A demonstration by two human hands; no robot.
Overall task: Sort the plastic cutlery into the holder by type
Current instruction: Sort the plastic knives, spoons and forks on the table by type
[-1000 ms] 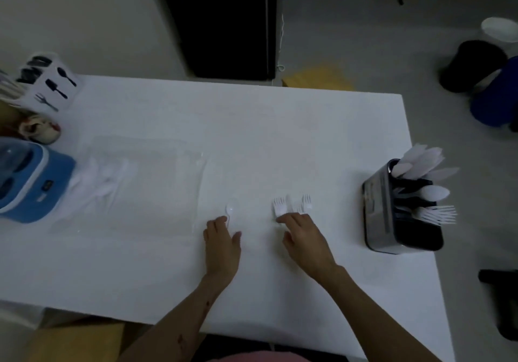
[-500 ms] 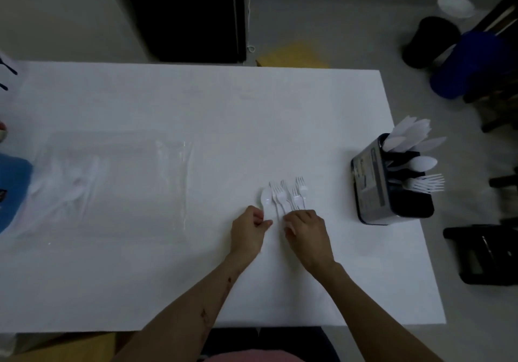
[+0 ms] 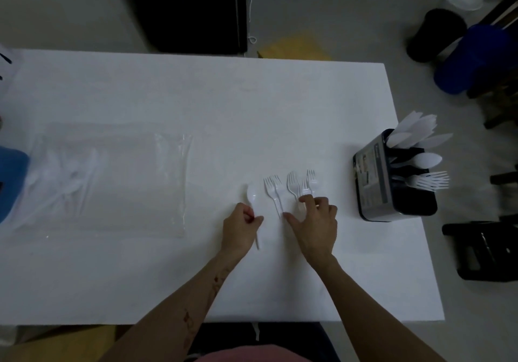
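Lying on a matte white table (image 3: pixel 196 103), a crinkled clear plastic bag (image 3: pixel 112 182) is seen at the left, with pale cutlery faintly visible inside. A black box-shaped holder (image 3: pixel 375 182) is stood near the right edge, well apart from the bag; knives (image 3: pixel 414 131), a spoon (image 3: pixel 426 160) and forks (image 3: pixel 431 180) are fanned out of separate compartments. Nothing is interposed between hands and holder. The left hand (image 3: pixel 238 230) is curled, a thin white spoon (image 3: pixel 252 193) pinched by its handle, bowl pointing away. Just beside it, loose white forks (image 3: pixel 291 186) are laid tines away, flat on the table. The right hand (image 3: pixel 316 227) is spread over their handles, fingertips (image 3: pixel 305 199) touching, nothing gripped.
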